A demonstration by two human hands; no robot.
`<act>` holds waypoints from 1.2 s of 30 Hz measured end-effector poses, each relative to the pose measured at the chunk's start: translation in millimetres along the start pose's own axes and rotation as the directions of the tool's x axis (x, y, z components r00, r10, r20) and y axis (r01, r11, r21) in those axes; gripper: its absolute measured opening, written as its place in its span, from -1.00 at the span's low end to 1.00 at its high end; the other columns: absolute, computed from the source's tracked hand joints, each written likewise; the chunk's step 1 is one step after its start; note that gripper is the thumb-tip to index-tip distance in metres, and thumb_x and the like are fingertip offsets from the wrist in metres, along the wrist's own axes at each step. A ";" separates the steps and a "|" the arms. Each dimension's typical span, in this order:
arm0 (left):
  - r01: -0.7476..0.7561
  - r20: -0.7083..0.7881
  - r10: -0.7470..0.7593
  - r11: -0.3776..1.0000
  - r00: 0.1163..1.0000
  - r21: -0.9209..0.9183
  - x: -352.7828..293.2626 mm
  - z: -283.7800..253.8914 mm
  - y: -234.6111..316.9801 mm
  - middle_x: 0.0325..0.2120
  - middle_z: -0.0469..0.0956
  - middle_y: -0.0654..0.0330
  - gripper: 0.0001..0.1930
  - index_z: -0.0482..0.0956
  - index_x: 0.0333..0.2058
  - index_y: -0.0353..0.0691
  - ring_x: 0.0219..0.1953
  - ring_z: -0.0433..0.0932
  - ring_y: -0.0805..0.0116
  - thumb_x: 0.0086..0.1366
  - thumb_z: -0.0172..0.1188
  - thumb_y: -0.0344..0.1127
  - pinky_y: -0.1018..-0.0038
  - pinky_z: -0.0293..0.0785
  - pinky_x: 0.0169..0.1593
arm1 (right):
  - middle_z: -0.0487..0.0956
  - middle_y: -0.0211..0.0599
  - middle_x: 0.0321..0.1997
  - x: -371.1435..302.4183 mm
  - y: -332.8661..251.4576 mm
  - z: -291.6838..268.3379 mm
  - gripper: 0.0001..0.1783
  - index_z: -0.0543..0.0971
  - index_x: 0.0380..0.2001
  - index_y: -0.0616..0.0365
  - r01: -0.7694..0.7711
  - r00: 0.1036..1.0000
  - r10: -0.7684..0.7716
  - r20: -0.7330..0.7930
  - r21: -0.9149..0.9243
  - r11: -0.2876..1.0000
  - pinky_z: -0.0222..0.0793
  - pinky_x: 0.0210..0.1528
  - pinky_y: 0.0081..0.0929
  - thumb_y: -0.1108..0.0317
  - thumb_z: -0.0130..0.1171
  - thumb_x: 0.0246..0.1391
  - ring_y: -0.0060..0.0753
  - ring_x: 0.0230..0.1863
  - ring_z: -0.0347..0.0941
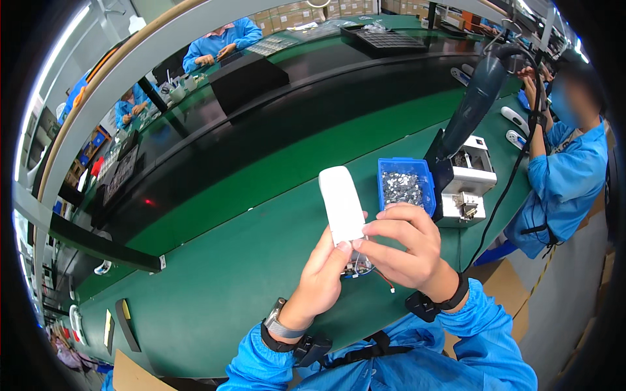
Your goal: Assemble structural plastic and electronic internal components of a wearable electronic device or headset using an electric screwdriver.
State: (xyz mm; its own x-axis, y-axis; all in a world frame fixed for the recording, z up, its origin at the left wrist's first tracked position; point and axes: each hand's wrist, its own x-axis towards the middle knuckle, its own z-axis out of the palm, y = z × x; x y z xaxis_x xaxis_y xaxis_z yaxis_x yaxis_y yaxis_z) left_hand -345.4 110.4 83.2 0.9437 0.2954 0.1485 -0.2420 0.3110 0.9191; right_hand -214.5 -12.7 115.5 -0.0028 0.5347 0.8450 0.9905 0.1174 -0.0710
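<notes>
A long white plastic housing (342, 201) with rounded corners is held up above the green bench. My left hand (323, 263) grips its lower end, thumb on the near edge. My right hand (405, 246) has its thumb and fingertips pinched against the housing's lower right corner; whether a small part sits between them is hidden. Beneath the housing, a bit of circuitry with thin wires (357, 266) shows, and a red and black lead ends in a small white connector (392, 290). Just beyond my right hand stands a blue bin (405, 163) of small metal parts.
Right of the bin stands a metal fixture (471, 176) with a dark cylindrical tool (475, 98) above it and a black cable. A co-worker in blue (567, 163) sits at right, near white devices (515, 120). A black conveyor (261, 124) runs behind; dark strips (126, 324) lie left.
</notes>
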 end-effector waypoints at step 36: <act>0.189 -0.213 -0.157 0.972 0.964 0.139 2.0 37.5 11.2 -0.47 0.60 -0.01 -0.58 0.40 0.02 -0.48 -0.49 0.62 0.25 0.42 -0.28 -0.27 0.40 0.59 -0.33 | 0.41 -0.33 -0.20 43.0 106.5 -123.8 -0.17 0.41 0.06 0.41 -0.464 0.843 0.509 0.175 0.716 0.522 0.56 -0.28 -0.53 -0.12 0.29 -0.05 -0.59 -0.32 0.42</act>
State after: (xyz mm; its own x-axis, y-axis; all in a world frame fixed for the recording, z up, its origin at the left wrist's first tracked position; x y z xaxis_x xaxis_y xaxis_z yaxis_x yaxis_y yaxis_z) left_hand -337.8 80.6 107.6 0.8999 0.4289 -0.0788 -0.0259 0.2328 0.9722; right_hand -92.2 -80.8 209.9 0.4776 0.6570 0.5832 0.4198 0.4125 -0.8085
